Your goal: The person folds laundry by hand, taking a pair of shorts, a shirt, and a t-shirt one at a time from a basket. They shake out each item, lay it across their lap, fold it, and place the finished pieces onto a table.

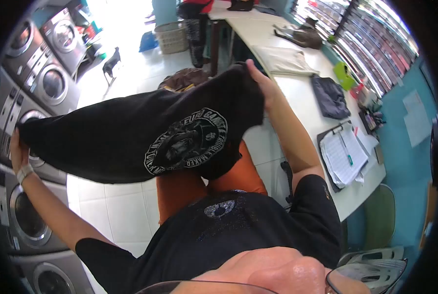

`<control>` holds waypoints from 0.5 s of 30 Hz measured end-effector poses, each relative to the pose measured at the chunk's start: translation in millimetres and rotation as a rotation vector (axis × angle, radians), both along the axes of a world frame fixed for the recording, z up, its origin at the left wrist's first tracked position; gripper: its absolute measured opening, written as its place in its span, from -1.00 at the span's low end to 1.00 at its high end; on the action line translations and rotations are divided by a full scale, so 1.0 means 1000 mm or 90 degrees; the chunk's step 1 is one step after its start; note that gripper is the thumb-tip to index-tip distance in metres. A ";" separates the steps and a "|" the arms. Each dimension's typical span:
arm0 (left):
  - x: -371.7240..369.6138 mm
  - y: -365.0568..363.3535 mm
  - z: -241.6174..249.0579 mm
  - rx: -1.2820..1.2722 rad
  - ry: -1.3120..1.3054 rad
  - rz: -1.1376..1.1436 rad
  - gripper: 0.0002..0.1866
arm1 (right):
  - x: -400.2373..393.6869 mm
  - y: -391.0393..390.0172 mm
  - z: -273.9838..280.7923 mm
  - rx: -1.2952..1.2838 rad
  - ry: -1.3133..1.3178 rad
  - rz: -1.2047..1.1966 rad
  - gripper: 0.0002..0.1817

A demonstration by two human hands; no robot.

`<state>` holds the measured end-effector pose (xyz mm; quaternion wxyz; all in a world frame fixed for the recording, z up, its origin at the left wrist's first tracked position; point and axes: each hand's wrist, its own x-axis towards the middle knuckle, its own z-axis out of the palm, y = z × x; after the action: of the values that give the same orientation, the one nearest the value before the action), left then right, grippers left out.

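Note:
A black T-shirt (111,132) with a round white-and-grey print is stretched out in the air in front of my body. At its left end my left hand (19,152) grips the cloth, close to the front of the washing machines. My right hand (263,85) holds the other end higher up, beside the edge of the long white table, with the thumb on top. Between the hands the cloth sags and hides part of the floor and my upper legs.
Stacked front-loading machines (50,85) line the left side. On the white table (297,105) are folded dark clothing (330,95), pale folded cloth (285,60), a clipboard with papers (343,154) and a lying cat (299,33). Beyond stand a basket (171,38) and another animal (112,63).

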<state>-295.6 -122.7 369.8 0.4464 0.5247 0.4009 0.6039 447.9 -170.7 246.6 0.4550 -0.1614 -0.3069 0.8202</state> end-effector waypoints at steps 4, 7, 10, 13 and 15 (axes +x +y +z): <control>0.007 0.030 -0.033 -0.031 -0.018 0.012 -0.65 | 0.001 0.034 0.004 0.073 -0.448 -0.236 -0.60; 0.037 0.043 -0.048 -0.063 0.008 0.040 -0.65 | 0.006 0.059 0.022 0.185 -0.444 -0.397 -0.66; 0.041 0.052 -0.046 -0.046 -0.003 0.116 -0.64 | 0.015 0.083 0.058 0.281 -0.305 -0.529 -0.66; 0.044 0.034 -0.040 0.054 -0.001 0.087 -0.55 | 0.028 0.066 0.096 0.413 -0.204 -0.561 -0.63; 0.087 -0.005 -0.035 0.113 0.101 0.055 -0.52 | 0.046 0.040 0.110 0.542 -0.159 -0.557 -0.51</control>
<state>-209.0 -127.3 335.2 0.3384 0.5905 0.4024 0.6123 493.9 -131.2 356.6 0.7341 -0.1711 -0.5633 0.3384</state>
